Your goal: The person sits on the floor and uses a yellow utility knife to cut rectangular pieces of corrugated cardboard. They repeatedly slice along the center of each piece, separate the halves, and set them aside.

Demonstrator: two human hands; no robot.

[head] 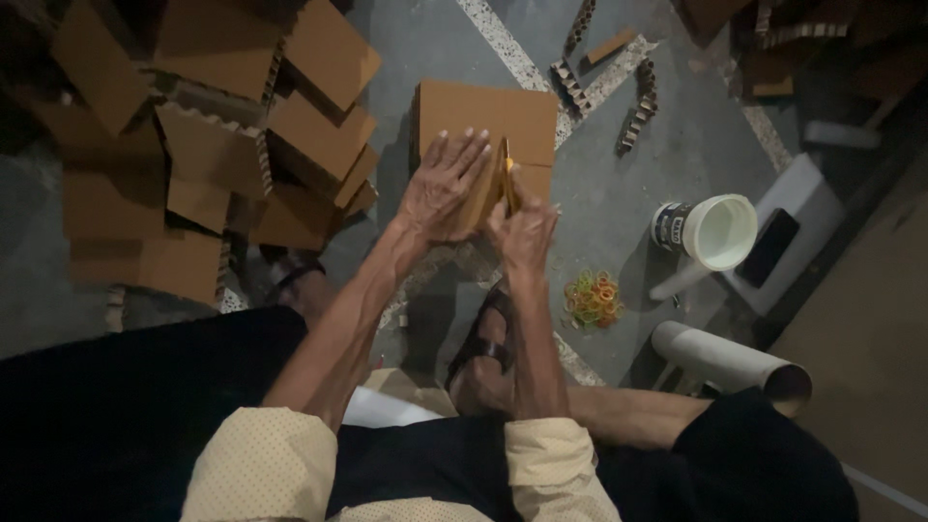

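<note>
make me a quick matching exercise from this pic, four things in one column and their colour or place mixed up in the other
Things:
1. rubber bands
2. tub
3. cardboard pile
4. cardboard tube

Descriptions:
A. white, open, on its side
B. mixed colours, heaped on the floor by the right hand's forearm
C. brown, stacked left of the left hand
D. pale, lying near the right knee

Pairs: 1-B, 2-A, 3-C, 4-D

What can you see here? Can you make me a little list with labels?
Place: grey floor, seen from above
Left hand: flat on a small stack of cardboard pieces
Right hand: pinching the stack's edge, with a yellow rubber band there
Nearby: pile of rubber bands, white tub, cardboard tube, phone
Left side: heap of cardboard sheets
Feet: sandal under the arms
</note>
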